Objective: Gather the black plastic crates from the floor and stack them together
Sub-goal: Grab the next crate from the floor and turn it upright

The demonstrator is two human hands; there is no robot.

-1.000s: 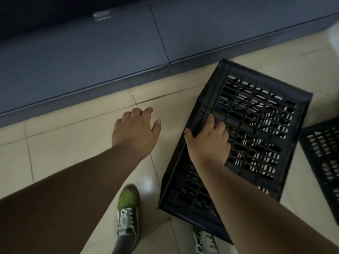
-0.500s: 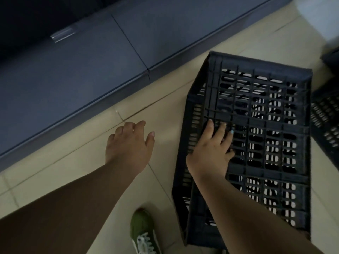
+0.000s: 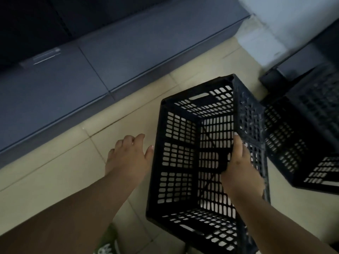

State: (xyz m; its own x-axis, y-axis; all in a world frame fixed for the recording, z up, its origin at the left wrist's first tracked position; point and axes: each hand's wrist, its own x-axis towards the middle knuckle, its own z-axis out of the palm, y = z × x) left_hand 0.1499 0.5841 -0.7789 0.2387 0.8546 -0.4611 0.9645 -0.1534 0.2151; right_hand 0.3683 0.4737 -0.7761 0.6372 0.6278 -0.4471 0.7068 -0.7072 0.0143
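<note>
A black slotted plastic crate (image 3: 179, 158) hangs above the tiled floor, turned so its open side faces me. My right hand (image 3: 238, 162) grips its right wall, fingers curled over the rim. My left hand (image 3: 128, 156) hovers just left of the crate, fingers apart, holding nothing and not touching it. A second black crate (image 3: 300, 143) lies on the floor to the right, close beside the held one, with more dark crate shapes (image 3: 315, 70) behind it.
A long grey-blue shelf base (image 3: 102, 74) runs along the far side of the beige tiled floor (image 3: 55, 173). A pale wall or pillar (image 3: 286, 19) rises at the upper right. My green shoe (image 3: 108, 242) shows at the bottom edge.
The crate has rolled from bottom-up to open side towards me, and my right hand shifted from its base to its right wall. The view swung right, showing more of the neighbouring crates.
</note>
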